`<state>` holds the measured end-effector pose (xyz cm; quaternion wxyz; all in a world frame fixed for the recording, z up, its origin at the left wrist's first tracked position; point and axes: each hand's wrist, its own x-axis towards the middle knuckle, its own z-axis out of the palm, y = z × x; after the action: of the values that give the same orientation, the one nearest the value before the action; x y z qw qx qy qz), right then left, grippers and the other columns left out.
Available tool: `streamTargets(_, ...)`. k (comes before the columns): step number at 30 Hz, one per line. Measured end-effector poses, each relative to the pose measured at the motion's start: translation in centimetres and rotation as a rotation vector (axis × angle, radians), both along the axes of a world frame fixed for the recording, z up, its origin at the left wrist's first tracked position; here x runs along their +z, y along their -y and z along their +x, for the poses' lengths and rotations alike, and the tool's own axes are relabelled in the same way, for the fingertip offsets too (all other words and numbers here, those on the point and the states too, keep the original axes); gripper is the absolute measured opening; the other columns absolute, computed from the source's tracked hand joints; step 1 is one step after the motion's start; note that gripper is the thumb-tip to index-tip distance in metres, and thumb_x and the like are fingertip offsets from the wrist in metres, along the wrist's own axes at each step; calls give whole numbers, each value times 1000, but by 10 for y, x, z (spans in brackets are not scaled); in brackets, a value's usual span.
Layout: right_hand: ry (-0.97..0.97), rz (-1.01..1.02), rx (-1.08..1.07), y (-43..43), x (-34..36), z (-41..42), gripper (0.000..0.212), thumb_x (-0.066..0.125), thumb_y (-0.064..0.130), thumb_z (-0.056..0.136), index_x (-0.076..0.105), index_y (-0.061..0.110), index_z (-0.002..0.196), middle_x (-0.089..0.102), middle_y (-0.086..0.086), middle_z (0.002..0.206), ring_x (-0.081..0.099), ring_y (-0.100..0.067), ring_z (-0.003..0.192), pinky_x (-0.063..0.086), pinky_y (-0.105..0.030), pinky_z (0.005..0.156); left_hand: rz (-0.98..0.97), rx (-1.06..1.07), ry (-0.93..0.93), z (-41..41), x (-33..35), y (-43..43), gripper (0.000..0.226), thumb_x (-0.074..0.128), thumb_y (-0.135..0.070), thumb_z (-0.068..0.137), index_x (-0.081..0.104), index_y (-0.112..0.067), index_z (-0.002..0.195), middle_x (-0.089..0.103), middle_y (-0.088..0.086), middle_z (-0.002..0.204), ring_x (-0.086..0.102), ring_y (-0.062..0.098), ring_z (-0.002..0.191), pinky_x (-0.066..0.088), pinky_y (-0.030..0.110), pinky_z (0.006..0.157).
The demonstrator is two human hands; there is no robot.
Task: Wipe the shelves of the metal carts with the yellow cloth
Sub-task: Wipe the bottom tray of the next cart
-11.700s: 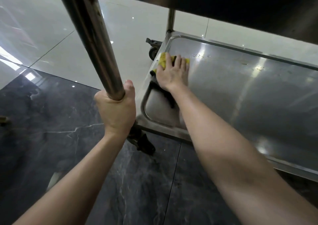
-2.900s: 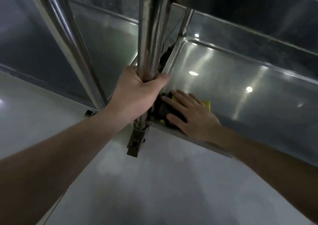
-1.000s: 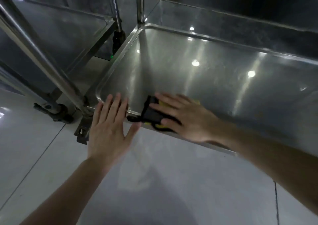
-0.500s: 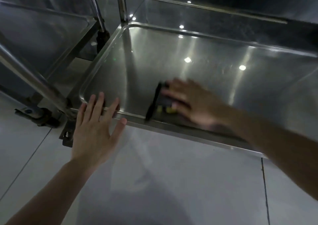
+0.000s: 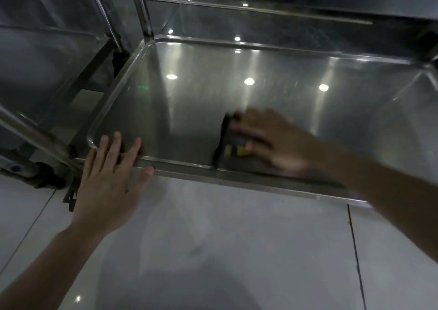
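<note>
Head view, entry for the lowest shelf of the cart.

1. Right hand [image 5: 277, 141]: laid flat on the yellow cloth [image 5: 233, 149], fingers stretched out over it and pressing it down, not clutching it. It is blurred, so I read it as mid-stroke.
2. Yellow cloth: on the shelf [image 5: 180, 165] floor just inside the front rim, about halfway along. It shows mostly as a dark patch with yellow between the fingers.
3. Left hand [image 5: 106, 181]: released, fingers splayed, tips over the front rim near the left corner. I cannot tell whether they touch the metal.
4. Upright post [image 5: 35, 139], neighbouring cart [image 5: 47, 56] and tiled floor [image 5: 213, 238]: noted, untouched.

Change logged: a few seconds ago the left hand gripped the post and the cloth sat in the front-left corner. The grip is now off and the cloth has travelled right along the front edge. I judge the corner done, with the right half and back of this shelf yet to wipe.

Markings: no brand, label or writing legible anywhere. I log only lamp reflections and a faint green glint [image 5: 142, 87] on the steel.
</note>
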<state>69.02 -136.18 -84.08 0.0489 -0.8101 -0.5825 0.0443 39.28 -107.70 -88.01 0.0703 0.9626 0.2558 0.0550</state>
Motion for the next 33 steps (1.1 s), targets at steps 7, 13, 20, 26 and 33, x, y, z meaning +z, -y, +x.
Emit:
streamTargets(7,29,-34,-395,-35,3,62,64,17,62,109,15,41,169,4,3,180,1,-18,166,4,-49,133,31,35,-39,19,14,23,85,-9,-78,100,-1,-33,171,-5,6,181,-17,18,165,-4,51,134)
streamTargets(13,-16,10,65,67,1,-73,60,20,58,113,20,40,170,4,10,179,-2,-9,165,-2,-34,132,22,-226,173,118,11,131,70,11,-56,112,26,-22,171,19,13,178,9,27,167,9,55,134)
streamTargets(20,-16,-58,-482,9,5,136,64,29,59,111,11,40,170,9,4,180,6,-20,166,1,-47,133,53,-170,-3,133,7,143,81,-7,-67,103,9,-29,173,8,6,181,-3,23,168,0,55,133)
streamTargets(26,-45,-53,-358,30,2,53,69,34,47,109,13,26,172,11,6,179,5,-14,165,-4,-41,133,119,-155,-13,132,6,143,82,14,-70,103,31,-26,169,22,11,178,16,30,166,11,57,132)
streamTargets(33,-11,72,-599,107,-1,-117,75,25,75,105,36,25,160,11,-4,179,0,-16,166,3,-62,131,147,-157,-3,134,5,146,81,17,-69,103,32,-24,169,25,13,177,21,31,165,14,59,131)
